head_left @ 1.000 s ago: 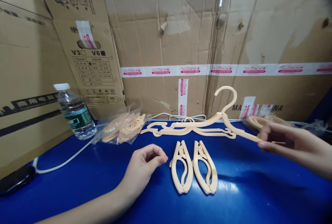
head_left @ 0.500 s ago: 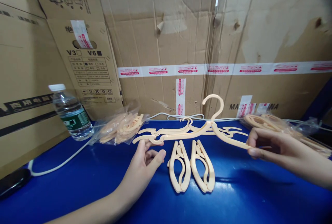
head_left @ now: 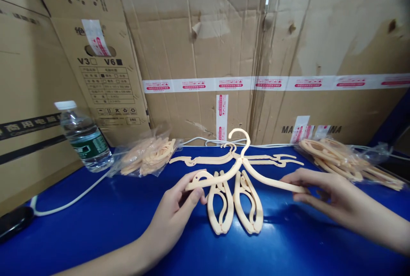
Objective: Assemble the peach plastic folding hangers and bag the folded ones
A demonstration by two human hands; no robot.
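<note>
I hold an unfolded cream plastic hanger (head_left: 242, 166) just above the blue table, hook pointing away. My left hand (head_left: 179, 207) pinches the end of its left arm. My right hand (head_left: 323, 190) grips the tip of its right arm. Two folded hangers (head_left: 235, 207) lie side by side on the table directly under it. Another unfolded hanger (head_left: 205, 159) lies flat behind, near the cardboard.
A water bottle (head_left: 82, 136) stands at the left. One plastic bag of hangers (head_left: 147, 154) lies beside it, another bag of hangers (head_left: 342, 158) at the right. A white cable (head_left: 68, 202) runs to a black object (head_left: 13, 221). Cardboard boxes (head_left: 205, 50) wall off the blue table (head_left: 128, 233).
My right hand brought the raised hanger down and toward me over the folded pair. My left hand went from empty to pinching its left end.
</note>
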